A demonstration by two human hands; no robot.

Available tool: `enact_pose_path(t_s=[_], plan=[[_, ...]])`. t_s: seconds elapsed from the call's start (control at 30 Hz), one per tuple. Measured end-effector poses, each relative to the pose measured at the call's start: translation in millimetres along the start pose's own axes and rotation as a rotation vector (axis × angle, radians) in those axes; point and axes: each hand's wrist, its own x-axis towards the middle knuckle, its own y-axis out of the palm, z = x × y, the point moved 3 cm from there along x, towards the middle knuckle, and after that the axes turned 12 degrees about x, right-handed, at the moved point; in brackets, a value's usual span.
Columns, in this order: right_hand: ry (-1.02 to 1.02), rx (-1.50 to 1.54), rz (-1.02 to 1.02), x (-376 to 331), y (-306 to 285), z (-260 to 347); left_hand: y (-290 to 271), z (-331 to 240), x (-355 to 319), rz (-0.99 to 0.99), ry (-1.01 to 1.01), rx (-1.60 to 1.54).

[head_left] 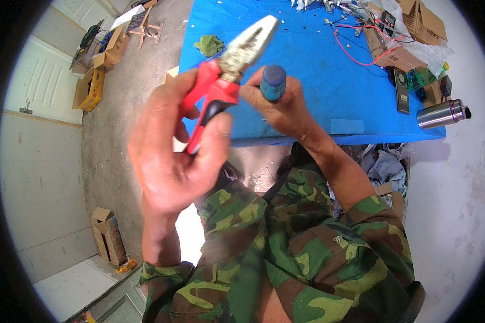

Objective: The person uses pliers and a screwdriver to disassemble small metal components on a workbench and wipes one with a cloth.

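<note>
My left hand [167, 153], raised close to the camera, is wrapped round a pair of combination pliers [233, 63]. The pliers have red and black grips and worn metal jaws that point up and to the right; the jaws look closed. Just to their right, my right hand [290, 112] makes a fist round a screwdriver [274, 85], judging by its thick blue handle with a rounded end. That handle end faces up toward me, while the shaft is hidden below the fist. Both hands are over the near edge of the blue-covered table [307, 64].
A green cloth [209, 46] lies at the table's left. On the right are a steel thermos flask [442, 114], a black oblong device [401, 90], a red cable [344, 53] and cardboard boxes [425, 24]. A yellow box [90, 91] stands on the floor at left.
</note>
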Motion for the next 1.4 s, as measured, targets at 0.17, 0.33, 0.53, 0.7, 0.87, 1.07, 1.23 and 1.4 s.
enact_pose_path(t_s=[0.17,0.33,0.53,0.7,0.87,1.07,1.23,1.4], plan=[[-0.256,0.036,-0.017,0,10,0,26,-4,-3,0.090,0.069,0.107],[-0.091,0.127,0.007,-1,12,4,-3,-5,2,0.024,-0.015,0.101],[-0.164,0.099,0.006,-1,16,4,-127,-22,30,-0.563,-0.104,-0.239],[-0.260,0.049,-0.023,-13,6,-10,-28,-1,-25,-0.278,-0.117,-0.147],[0.098,0.173,-0.058,-7,0,5,-51,-36,-6,-0.234,-0.158,0.101],[0.035,0.211,-0.069,-9,-3,-2,-46,-32,8,-0.235,-0.010,0.089],[0.049,0.224,-0.094,-9,-9,0,-22,-28,8,-0.038,-0.010,0.036],[0.114,0.258,-0.102,-8,-5,2,-6,-20,-7,0.028,-0.097,0.001]])
